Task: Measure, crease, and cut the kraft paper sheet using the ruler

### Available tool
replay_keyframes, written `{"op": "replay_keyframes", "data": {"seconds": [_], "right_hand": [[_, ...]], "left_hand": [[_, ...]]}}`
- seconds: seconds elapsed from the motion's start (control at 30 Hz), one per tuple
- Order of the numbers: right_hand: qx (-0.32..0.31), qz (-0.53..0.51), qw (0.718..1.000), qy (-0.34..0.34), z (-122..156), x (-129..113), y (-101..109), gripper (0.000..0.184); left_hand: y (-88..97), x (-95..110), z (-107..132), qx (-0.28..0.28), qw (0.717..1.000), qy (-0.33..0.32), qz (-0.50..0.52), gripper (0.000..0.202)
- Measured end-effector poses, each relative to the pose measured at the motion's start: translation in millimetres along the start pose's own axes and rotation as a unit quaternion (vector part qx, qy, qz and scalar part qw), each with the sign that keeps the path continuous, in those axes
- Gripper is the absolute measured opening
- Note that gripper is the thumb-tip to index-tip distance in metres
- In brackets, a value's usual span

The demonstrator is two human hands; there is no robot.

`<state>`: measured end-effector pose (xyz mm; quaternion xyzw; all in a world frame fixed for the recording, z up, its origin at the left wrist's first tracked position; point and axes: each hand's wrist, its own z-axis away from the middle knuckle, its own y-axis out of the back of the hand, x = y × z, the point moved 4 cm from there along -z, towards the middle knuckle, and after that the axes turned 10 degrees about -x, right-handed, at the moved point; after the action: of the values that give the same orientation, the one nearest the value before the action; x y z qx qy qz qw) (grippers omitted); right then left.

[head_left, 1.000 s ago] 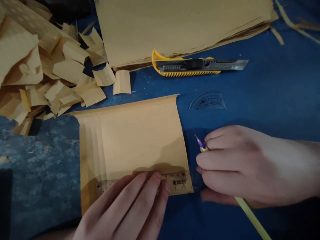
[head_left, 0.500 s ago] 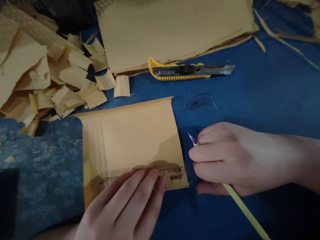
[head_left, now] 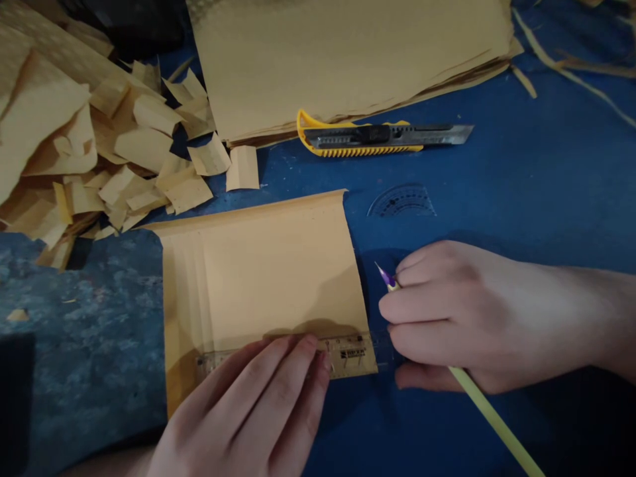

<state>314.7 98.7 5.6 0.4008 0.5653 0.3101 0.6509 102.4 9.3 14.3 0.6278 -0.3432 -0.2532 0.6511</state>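
Note:
A sheet of brown paper [head_left: 278, 265] with creases along its left side and a folded top edge lies on the blue surface. Along its lower edge is a clear plastic ruler [head_left: 342, 354]. My left hand [head_left: 248, 404] presses the ruler onto the paper, fingers together, hiding its middle. To the right of the sheet, my right hand [head_left: 452, 318] is closed round a slim yellow-green pencil [head_left: 491, 414]. Its purple, sharp-pointed end sticks out past the fingers, apart from the paper.
A yellow utility knife [head_left: 377, 136], blade out, lies before a stack of brown paper [head_left: 348, 59]. Below it rests a clear protractor [head_left: 403, 201]. Cut paper scraps [head_left: 144, 132] are heaped at the left, and thin paper strips [head_left: 561, 69] lie at the upper right.
The view has shifted very slightly. Both hands keep their hold, the left on the ruler and the right on the pencil; nothing else has visibly moved.

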Motion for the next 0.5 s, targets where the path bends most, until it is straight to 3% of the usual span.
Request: {"op": "replay_keyframes", "data": {"seconds": [0.5], "right_hand": [[0.005, -0.006, 1.000, -0.001, 0.5, 0.5, 0.6, 0.030]], "left_hand": [[2.9, -1.4, -3.2, 0.005, 1.000, 0.012, 0.004, 0.036]]}}
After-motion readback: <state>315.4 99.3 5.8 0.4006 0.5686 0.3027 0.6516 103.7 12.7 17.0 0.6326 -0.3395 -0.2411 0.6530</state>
